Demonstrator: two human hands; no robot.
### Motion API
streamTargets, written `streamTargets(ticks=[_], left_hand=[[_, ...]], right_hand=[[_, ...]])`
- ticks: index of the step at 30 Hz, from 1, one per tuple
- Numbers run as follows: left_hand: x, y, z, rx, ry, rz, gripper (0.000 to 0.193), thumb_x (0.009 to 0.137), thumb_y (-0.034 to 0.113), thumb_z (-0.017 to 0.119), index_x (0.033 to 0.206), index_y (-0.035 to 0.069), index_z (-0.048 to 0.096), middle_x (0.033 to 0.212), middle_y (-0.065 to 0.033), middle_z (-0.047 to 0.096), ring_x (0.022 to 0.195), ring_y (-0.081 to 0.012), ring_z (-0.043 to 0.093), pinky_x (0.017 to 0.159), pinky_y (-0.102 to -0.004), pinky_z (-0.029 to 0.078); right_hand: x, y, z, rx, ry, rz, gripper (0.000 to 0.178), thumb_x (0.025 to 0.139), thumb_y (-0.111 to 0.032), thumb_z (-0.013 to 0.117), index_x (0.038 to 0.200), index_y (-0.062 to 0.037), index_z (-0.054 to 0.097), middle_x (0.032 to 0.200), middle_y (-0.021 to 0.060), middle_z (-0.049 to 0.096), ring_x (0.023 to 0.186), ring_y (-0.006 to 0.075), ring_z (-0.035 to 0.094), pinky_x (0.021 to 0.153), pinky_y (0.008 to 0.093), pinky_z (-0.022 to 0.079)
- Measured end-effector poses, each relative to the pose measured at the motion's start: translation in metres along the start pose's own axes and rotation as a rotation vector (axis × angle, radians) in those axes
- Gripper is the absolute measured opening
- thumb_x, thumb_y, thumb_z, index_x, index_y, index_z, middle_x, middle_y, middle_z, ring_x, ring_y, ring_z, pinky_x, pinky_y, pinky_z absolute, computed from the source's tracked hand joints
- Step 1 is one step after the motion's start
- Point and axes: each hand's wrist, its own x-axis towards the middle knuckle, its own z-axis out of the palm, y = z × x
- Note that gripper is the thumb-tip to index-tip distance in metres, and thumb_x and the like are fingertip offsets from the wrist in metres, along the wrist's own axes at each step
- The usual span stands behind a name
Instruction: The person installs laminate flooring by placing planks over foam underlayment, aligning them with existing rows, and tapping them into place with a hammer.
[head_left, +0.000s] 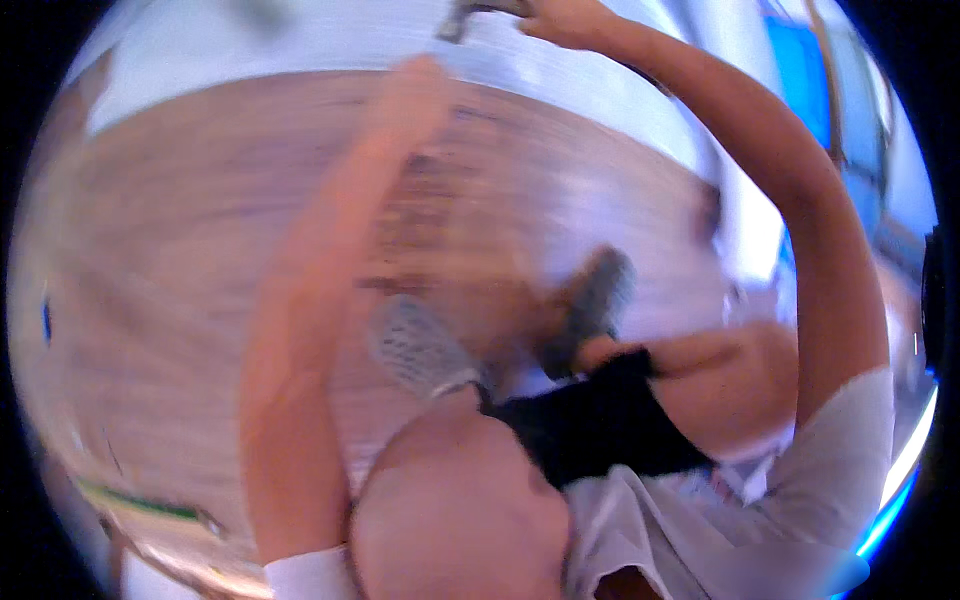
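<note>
At the top edge my right hand [568,22] is closed round a dark grey metal tool [456,24], whose short bent end points down and left. It resembles a hammer, but the picture's edge cuts it off. The tool is in front of a pale white surface [330,35]. My left hand [425,78] reaches up to just below the tool, near the lower edge of that surface. Motion smears its fingers, so I cannot tell whether they hold anything. A gap shows between the two hands.
Brown wood-look floor [200,220] lies below, under my bent legs. A grey perforated clog [415,340] and a second dark grey shoe [600,290] are on my feet. A bright blue panel [800,75] stands at the upper right. A green strip [150,503] shows at the lower left.
</note>
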Motion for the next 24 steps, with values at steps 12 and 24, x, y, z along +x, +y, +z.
streamTargets(ticks=[12, 24], left_hand=[[0.007, 0.021, -0.026, 0.135, -0.153, 0.092, 0.064, 0.061, 0.012, 0.086, 0.114, -0.002, 0.053, 0.115, -0.0184, 0.053, 0.111, -0.0403, 0.049, 0.096, -0.0451, 0.043], [0.107, 0.198, 0.048, 0.046, -0.344, 0.353, 0.057, 0.075, 0.018, 0.078, 0.123, -0.002, 0.053, 0.122, -0.0219, 0.052, 0.116, -0.0397, 0.048, 0.101, -0.0460, 0.041]], right_hand=[[-0.472, 0.083, 0.277, 0.469, -0.016, 0.904, 0.030, 0.089, -0.035, 0.065, 0.093, -0.0073, 0.057, 0.081, 0.0181, 0.067, 0.076, 0.0416, 0.064, 0.069, 0.0519, 0.048], [-0.513, 0.160, 0.330, 0.492, -0.054, 0.917, 0.046, 0.097, -0.049, 0.048, 0.091, -0.0063, 0.064, 0.094, 0.0206, 0.069, 0.086, 0.0422, 0.065, 0.076, 0.0541, 0.049]])
